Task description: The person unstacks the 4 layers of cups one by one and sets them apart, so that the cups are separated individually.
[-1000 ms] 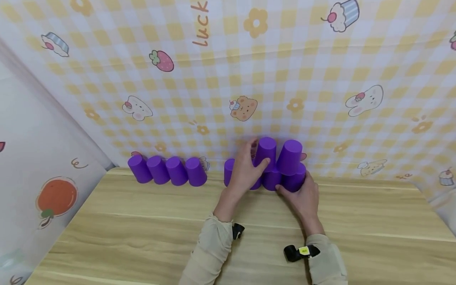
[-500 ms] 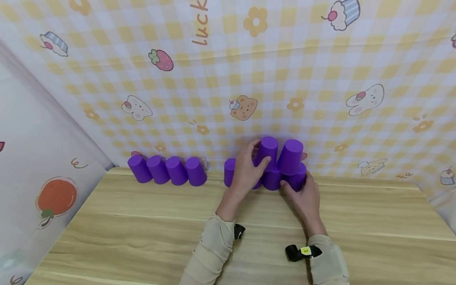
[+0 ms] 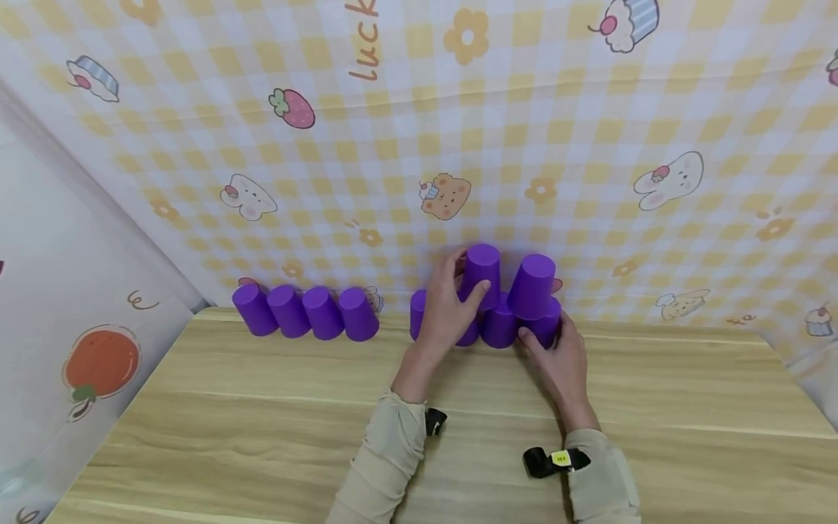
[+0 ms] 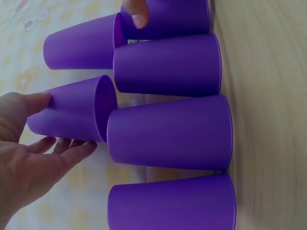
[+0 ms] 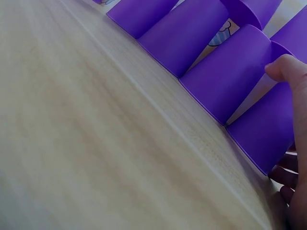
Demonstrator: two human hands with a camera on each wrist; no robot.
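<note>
My left hand (image 3: 445, 309) grips an upside-down purple cup (image 3: 482, 273), thumb on the near side and fingers round the far side. Its rim, tilted in the left wrist view, lies close to the tops of two lower cups; I cannot tell whether it touches. A second upper cup (image 3: 532, 287) stands to its right, across the two rightmost lower cups. My right hand (image 3: 561, 360) holds the rightmost lower cup (image 5: 266, 127), with the thumb in front near the upper cup's rim and the fingers at the right side. Other lower cups (image 4: 168, 132) stand in line, partly behind my left hand.
Further left, a separate row of upside-down purple cups (image 3: 323, 313) stands along the back of the wooden table (image 3: 262, 422). A checked, patterned cloth (image 3: 366, 175) rises right behind the cups. Both forearms wear a black wrist camera (image 3: 540, 462).
My left hand has shifted its cup slightly left and up, widening the gap to the other upper cup. My right thumb has slid a little right along the lower cups.
</note>
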